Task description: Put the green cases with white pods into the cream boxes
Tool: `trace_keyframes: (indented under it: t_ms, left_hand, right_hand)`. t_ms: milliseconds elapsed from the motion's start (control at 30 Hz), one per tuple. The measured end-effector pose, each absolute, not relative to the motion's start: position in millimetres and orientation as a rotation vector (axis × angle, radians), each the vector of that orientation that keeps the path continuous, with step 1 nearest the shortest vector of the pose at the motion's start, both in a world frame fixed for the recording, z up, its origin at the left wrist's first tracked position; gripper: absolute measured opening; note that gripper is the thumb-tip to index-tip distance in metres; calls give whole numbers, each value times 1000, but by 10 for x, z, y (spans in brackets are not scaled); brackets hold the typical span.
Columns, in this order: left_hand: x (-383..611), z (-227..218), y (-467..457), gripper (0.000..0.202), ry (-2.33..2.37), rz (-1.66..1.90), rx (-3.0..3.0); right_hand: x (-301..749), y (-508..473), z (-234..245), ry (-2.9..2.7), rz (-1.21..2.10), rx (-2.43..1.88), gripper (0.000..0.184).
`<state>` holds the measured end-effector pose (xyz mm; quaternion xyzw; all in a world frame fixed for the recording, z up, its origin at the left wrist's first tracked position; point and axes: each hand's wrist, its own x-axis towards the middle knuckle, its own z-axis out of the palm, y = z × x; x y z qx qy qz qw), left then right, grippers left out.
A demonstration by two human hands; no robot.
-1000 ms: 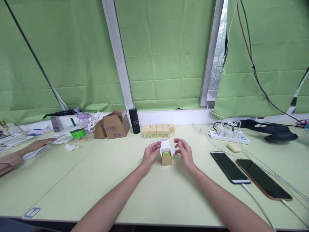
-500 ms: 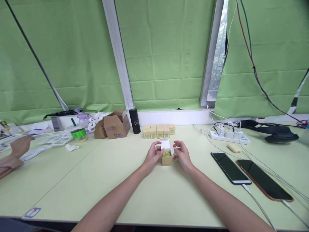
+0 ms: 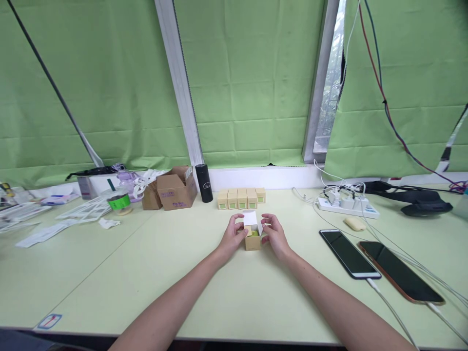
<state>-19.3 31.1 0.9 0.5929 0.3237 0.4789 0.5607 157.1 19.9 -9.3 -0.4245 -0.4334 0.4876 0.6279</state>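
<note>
A small kraft cardboard box stands upright on the table between my hands. Its white-lined lid is raised at the back. Inside lies a yellow-green item, partly covered by the left side flap; its kind is not clear. My left hand has its thumb on that flap, with the fingers curled around the box's left side. On the right, my right hand curves beside the other raised flap, thumb and fingers apart and fingertips close to the box wall.
Several matching closed boxes stand in a row behind, near a black bottle and an open carton. Two phones on cables lie at right, below a power strip. Papers and a cup are at left.
The left flap has tipped inward over the yellow-green item under my left thumb. My right hand has barely shifted. A brown sleeve-like shape at far left has left the view.
</note>
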Motion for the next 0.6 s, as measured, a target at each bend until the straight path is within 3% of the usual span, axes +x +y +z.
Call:
trace_keyframes:
  t_ms: [600]
  left_hand:
    - [-193, 40, 274, 54, 777, 1135, 1447]
  right_hand:
    - [1532, 201, -148, -1129, 1144, -1029, 53]
